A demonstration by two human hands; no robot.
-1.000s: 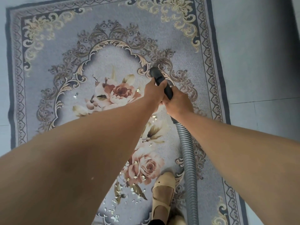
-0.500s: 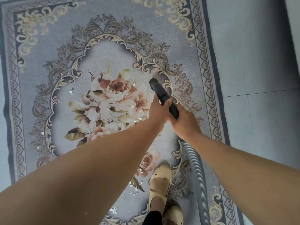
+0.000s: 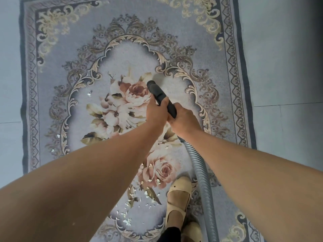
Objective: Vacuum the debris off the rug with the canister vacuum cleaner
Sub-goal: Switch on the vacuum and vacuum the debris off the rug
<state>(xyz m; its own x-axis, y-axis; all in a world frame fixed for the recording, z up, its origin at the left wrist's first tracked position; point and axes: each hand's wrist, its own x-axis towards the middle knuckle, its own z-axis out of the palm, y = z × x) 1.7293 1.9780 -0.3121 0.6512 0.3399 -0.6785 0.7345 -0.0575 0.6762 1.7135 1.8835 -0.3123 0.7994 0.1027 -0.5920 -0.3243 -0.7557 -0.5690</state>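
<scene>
A grey rug (image 3: 73, 55) with a floral centre and ornate border lies on the floor. Both hands grip the black vacuum nozzle (image 3: 156, 91), whose tip rests on the rug beside the upper rose. My left hand (image 3: 156, 111) holds it further forward, my right hand (image 3: 185, 119) just behind. A grey ribbed hose (image 3: 201, 170) runs from the nozzle back past my right arm. Small shiny debris pieces (image 3: 128, 221) lie scattered on the rug near its lower end, with a few more at the left (image 3: 89, 94).
My feet in beige shoes (image 3: 178, 198) stand on the rug's near end, next to the hose. Pale tiled floor (image 3: 283, 67) surrounds the rug on the left and right. The canister itself is out of view.
The nozzle tip has moved from the scroll border at the medallion's right edge leftward to the upper rose. The view has shifted, showing more of the rug's near end and its debris.
</scene>
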